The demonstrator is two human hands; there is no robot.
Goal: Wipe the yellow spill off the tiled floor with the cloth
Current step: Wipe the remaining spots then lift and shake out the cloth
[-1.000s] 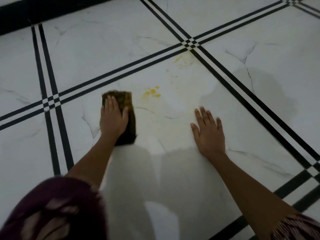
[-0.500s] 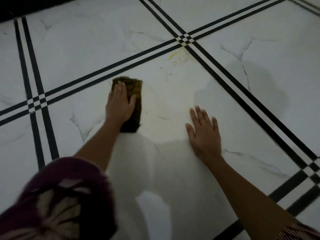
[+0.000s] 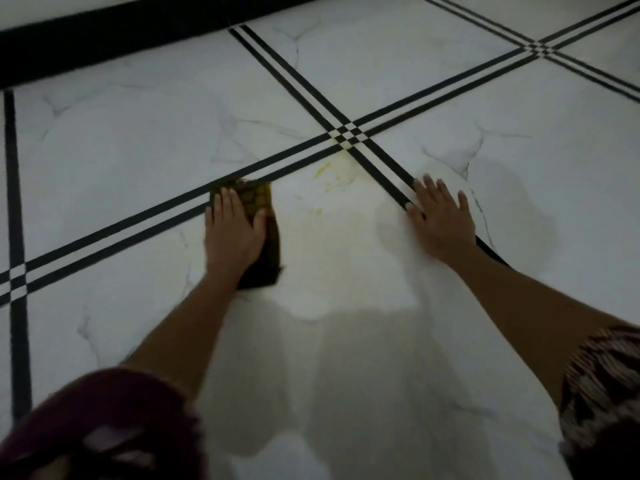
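Note:
My left hand (image 3: pixel 232 231) presses flat on a dark folded cloth (image 3: pixel 264 202) with yellow-stained checks, at the edge of a double black floor stripe. Yellow spill marks (image 3: pixel 322 170) lie to the right of the cloth, close to the stripe crossing (image 3: pixel 348 135); smaller yellow specks (image 3: pixel 316 212) sit nearer the cloth. A pale yellowish smear spreads over the tile between my hands. My right hand (image 3: pixel 441 216) rests flat on the floor with fingers spread, over another black stripe, holding nothing.
White marble-look tiles (image 3: pixel 138 140) with double black stripes cover the floor. A black border band (image 3: pixel 104 36) runs along the far edge. A damp-looking patch (image 3: pixel 512 209) lies right of my right hand. My patterned sleeves show at the bottom corners.
The cloth under my left hand slid forward over the lower yellow blobs, which are gone. My right hand moved forward and right onto the stripe. The view shifted.

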